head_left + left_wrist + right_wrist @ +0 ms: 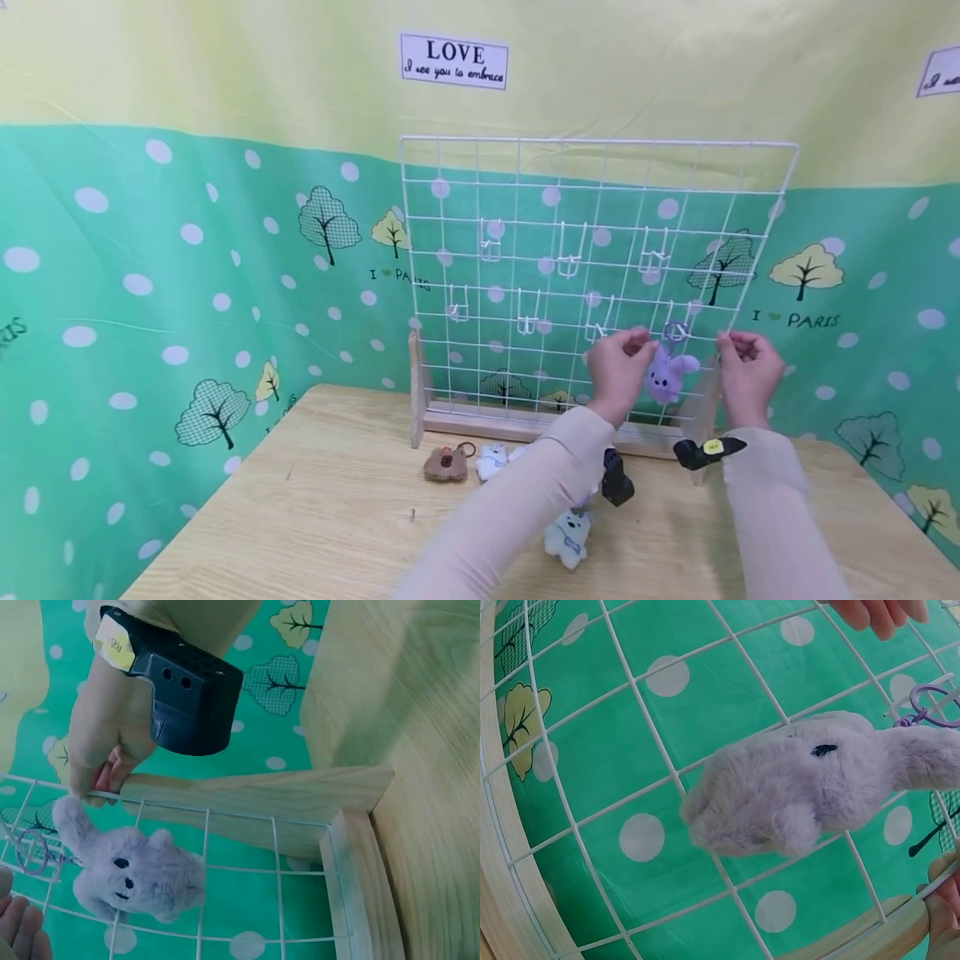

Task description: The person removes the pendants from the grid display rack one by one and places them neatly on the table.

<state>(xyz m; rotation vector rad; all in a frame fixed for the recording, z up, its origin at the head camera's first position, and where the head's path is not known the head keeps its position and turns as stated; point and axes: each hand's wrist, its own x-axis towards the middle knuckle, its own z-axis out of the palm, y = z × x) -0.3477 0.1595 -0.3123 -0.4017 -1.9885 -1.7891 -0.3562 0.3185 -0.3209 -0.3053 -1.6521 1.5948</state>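
A purple plush bunny keychain hangs by its purple ring at a white hook at the lower right of the wire grid rack. My left hand is just left of the bunny, its fingers bent; in the left wrist view a gap shows between that hand and the plush. At the rack's right edge, my right hand pinches the outer wire just above the wooden post, as the left wrist view shows. The bunny touches neither hand in the right wrist view.
Several white hooks sit in two rows on the grid. On the wooden table lie a brown plush keychain, a white plush and another white plush. The left arm partly covers others. Patterned cloth stands behind.
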